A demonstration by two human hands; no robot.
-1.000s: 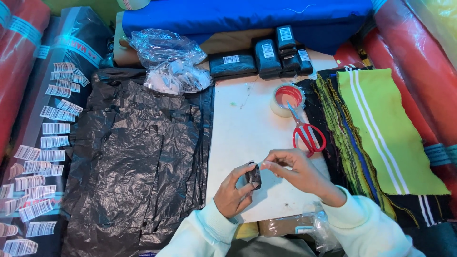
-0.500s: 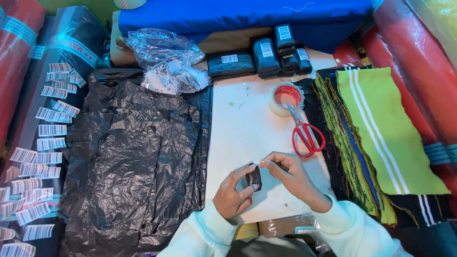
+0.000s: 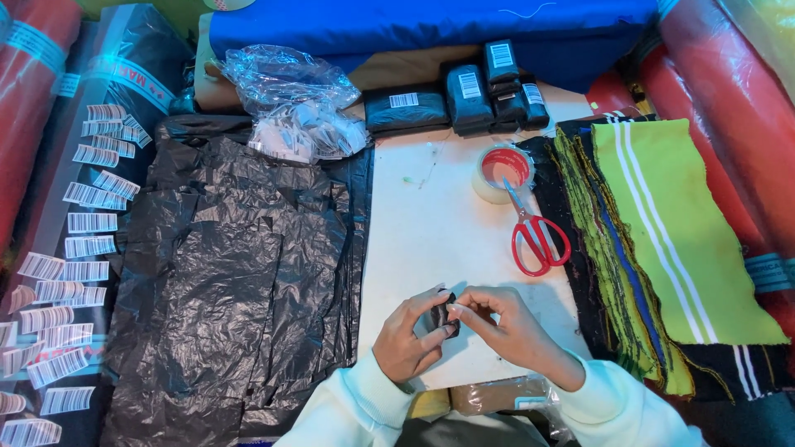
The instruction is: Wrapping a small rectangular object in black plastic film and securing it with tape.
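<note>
Low on the white table, both my hands meet over a small black piece. My left hand grips it from the left, fingers curled around it. My right hand pinches its upper right edge with thumb and fingertips; most of the piece is hidden between the fingers. Both sleeves are pale mint green.
Black plastic bags lie spread on the left, white sticker labels beside them. Red scissors and a tape roll sit above my right hand. Striped green fabric pieces are stacked right. Black wrapped packets and a clear bag lie behind.
My hands have drawn closer together; my right hand's fingers now close on the small black piece that my left hand was holding more openly.
</note>
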